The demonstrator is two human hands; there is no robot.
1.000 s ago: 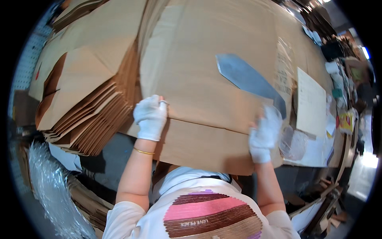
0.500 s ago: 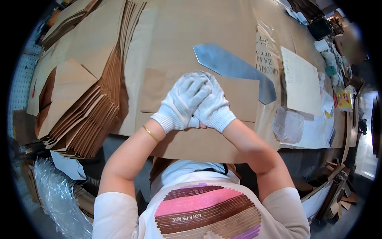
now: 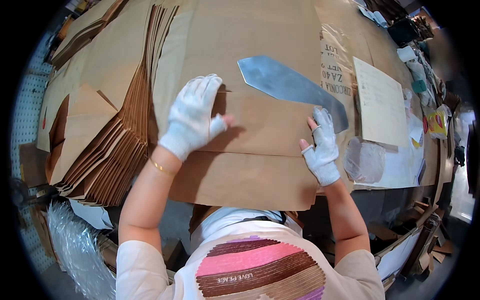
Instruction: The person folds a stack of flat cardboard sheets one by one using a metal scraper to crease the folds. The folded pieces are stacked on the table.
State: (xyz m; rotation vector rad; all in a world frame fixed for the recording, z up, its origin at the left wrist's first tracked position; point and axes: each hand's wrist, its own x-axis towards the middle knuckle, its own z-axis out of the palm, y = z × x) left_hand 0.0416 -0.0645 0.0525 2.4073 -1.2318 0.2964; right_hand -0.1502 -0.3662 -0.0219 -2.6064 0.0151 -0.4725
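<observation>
In front of me lies a sheet of brown kraft paper (image 3: 265,180) with a folded flap (image 3: 265,122) laid over it, its crease running crosswise. My left hand (image 3: 192,115), in a white knitted glove with the thumb tip bare, is over the left end of the flap. Its fingers stretch out and the thumb is apart. My right hand (image 3: 322,150), gloved the same way with bare thumb and forefinger tips, is at the flap's right edge, fingers apart. Just beyond the flap, a flat grey metal plate (image 3: 290,80) with pointed ends lies slantwise, its near end beside my right fingers.
Several folded brown paper pieces (image 3: 97,157) fan out in a stack on the left. To the right are a pale board (image 3: 380,102), clear plastic wrap (image 3: 365,159) and a yellow packet (image 3: 437,124). Clear plastic sheeting (image 3: 75,245) hangs below the table's left side.
My hands were stacked together, pressing on the middle of the folded paper. They have parted, the left going leftward and the right to the paper's right edge.
</observation>
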